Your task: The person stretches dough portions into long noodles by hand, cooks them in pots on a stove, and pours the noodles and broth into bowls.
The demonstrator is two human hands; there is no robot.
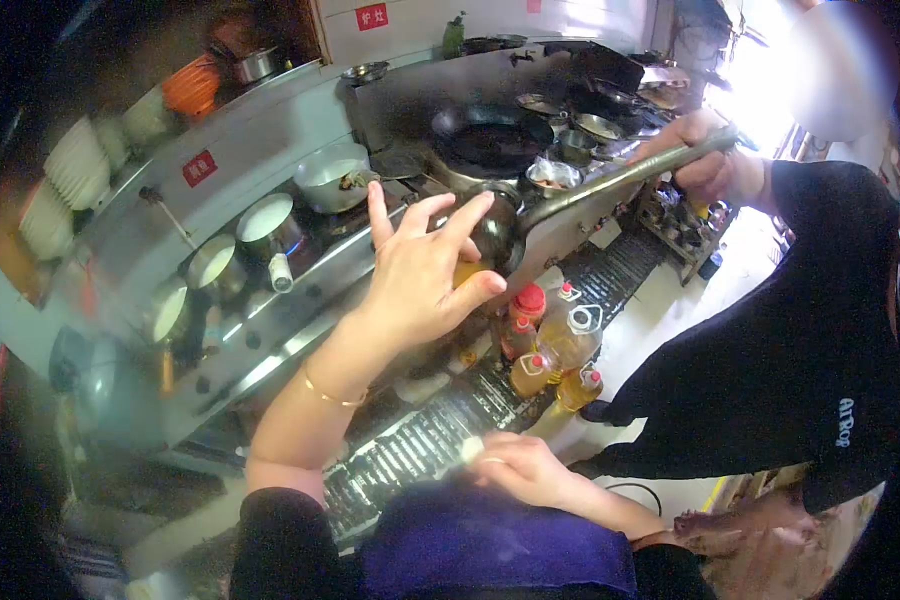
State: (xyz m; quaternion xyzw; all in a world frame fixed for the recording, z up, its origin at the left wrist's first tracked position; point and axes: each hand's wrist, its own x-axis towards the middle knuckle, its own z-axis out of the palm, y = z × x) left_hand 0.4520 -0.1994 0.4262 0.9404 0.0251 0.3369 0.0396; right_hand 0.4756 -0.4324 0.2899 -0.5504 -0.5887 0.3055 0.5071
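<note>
My left hand (pixel 425 265), with a thin bracelet on the wrist, reaches up over the stove's front edge. Its fingers are spread and it holds nothing that I can see. Just behind those fingers is the dark round bowl of a long-handled ladle (pixel 625 178); whether I touch it cannot be told. A co-worker's hand (pixel 705 165) grips the handle's far end. My right hand (pixel 525 468) is low in front of my purple apron (pixel 490 550), its fingers closed on a small white piece (pixel 472 449), blurred and too small to name.
A large black wok (pixel 490 140) sits on the stove, with a metal pot (pixel 332 178) and several pans to its left. Oil bottles (pixel 570 340) stand on the floor by a drain grate (pixel 405 460). A co-worker in black (pixel 760 310) stands close on my right.
</note>
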